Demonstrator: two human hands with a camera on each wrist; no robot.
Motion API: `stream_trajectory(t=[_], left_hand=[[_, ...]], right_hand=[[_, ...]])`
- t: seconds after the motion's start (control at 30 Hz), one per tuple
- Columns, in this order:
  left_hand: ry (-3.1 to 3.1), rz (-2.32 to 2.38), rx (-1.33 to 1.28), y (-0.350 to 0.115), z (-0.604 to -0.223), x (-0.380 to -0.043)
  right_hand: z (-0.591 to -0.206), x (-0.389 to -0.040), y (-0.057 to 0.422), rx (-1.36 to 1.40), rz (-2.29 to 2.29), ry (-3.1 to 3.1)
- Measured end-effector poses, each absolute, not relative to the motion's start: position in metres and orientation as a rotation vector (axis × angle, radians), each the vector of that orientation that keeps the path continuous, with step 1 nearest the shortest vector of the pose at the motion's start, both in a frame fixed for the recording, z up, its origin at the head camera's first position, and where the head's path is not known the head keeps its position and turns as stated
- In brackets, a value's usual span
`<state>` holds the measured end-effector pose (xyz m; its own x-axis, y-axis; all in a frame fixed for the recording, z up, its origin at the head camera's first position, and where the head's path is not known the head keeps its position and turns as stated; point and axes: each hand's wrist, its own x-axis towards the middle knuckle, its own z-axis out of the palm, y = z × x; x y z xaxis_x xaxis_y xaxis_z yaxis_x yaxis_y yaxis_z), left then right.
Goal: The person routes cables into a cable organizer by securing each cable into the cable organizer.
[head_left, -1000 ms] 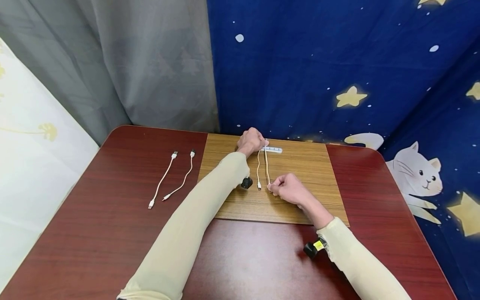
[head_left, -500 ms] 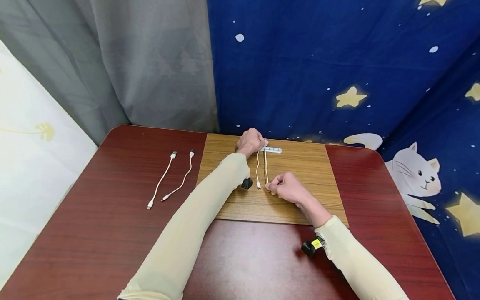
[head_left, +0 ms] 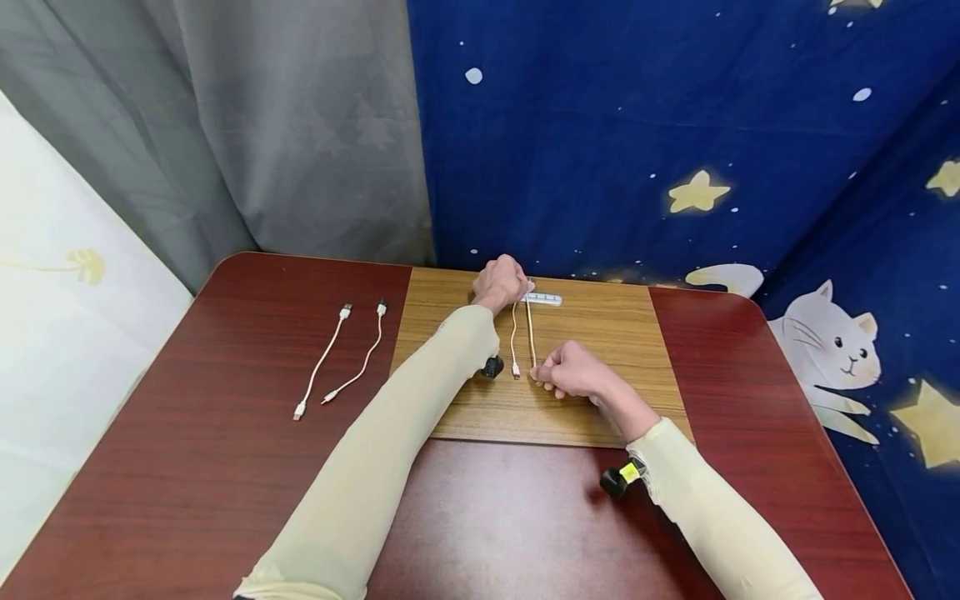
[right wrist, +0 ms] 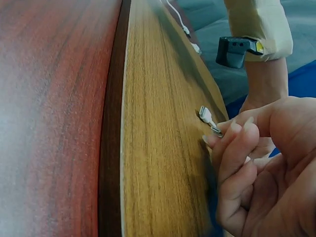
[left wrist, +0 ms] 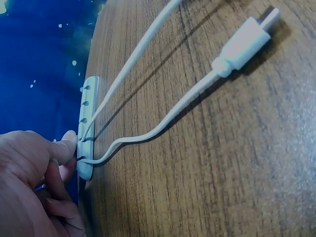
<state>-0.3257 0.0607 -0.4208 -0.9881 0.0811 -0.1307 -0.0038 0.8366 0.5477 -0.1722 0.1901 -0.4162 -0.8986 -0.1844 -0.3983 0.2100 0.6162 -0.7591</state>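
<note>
A white cable clip strip (head_left: 544, 299) with several slots lies at the back edge of a wood-grain board (head_left: 615, 350). At the strip my left hand (head_left: 501, 279) pinches a white charging cable (head_left: 531, 333) with thumb and finger, behind one slot. That cable runs straight toward me. My right hand (head_left: 573, 371) pinches its near end, the connector (right wrist: 216, 131) showing at the fingertips. A second white cable (head_left: 513, 333) sits in the neighbouring slot, its USB-C plug (left wrist: 247, 43) lying on the board. Its far end is hidden behind my left hand.
Two more white USB cables, a left one (head_left: 322, 362) and a right one (head_left: 372, 350), lie on the dark red table (head_left: 247, 467) left of the board. A grey curtain (head_left: 315, 125) and a blue starry curtain (head_left: 570, 125) hang behind the table's back edge.
The cable stays stretched between both hands, which remain almost in place. My right hand has turned and lifted very slightly. The head view has drifted a little.
</note>
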Motion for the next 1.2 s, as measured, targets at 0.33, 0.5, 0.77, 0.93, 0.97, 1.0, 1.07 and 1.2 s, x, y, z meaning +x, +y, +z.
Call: stream_trajectory(t=[0.33, 0.5, 0.77, 0.93, 0.97, 1.0, 1.07, 1.2], left_hand=[[2.838, 0.881, 0.021, 0.063, -0.423, -0.327], [2.848, 0.868, 0.012, 0.062, -0.425, -0.328], [2.888, 0.875, 0.078, 0.059, -0.425, -0.327], [2.88, 0.927, 0.093, 0.054, -0.424, -0.326], [2.884, 0.94, 0.097, 0.053, -0.424, -0.326], [2.886, 0.956, 0.105, 0.051, -0.423, -0.324], [2.892, 0.988, 0.128, 0.048, -0.421, -0.321], [2.875, 1.037, 0.194, 0.041, -0.416, -0.313]], right_hand=[[-0.414, -0.178, 0.183, 0.021, -1.154, 2.363], [-0.412, -0.179, 0.18, -0.008, -1.121, 2.353], [-0.411, -0.182, 0.179, -0.016, -1.095, 2.326], [-0.411, -0.185, 0.181, -0.056, -1.078, 2.319], [-0.411, -0.185, 0.181, -0.059, -1.074, 2.319], [-0.411, -0.185, 0.182, -0.07, -1.07, 2.321], [-0.411, -0.186, 0.183, -0.08, -1.064, 2.321], [-0.411, -0.185, 0.185, -0.091, -1.073, 2.31]])
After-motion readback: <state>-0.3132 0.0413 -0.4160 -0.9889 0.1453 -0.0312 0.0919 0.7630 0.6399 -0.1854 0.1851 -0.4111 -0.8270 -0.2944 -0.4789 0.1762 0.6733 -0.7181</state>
